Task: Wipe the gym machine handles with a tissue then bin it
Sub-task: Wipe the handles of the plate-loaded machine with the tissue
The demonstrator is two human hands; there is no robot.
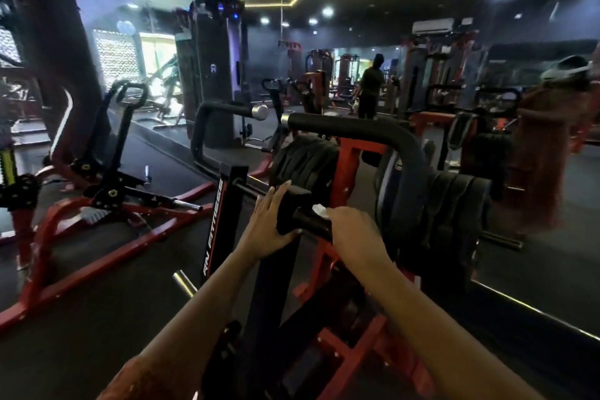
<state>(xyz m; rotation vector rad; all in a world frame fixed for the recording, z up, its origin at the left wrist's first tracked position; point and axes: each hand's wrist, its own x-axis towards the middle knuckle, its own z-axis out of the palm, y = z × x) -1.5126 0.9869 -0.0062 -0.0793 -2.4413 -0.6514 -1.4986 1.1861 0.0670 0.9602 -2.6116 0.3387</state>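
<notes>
White crumpled tissue (319,209) peeks from the right hand (354,230), which curls round it atop the short black padded machine handle (310,223); left hand (269,224) (fingers straight) presses the handle's square black end block (293,204).

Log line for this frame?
step: wiping | left hand: rests on black rectangular pad | right hand: grips white tissue round black handle
</notes>
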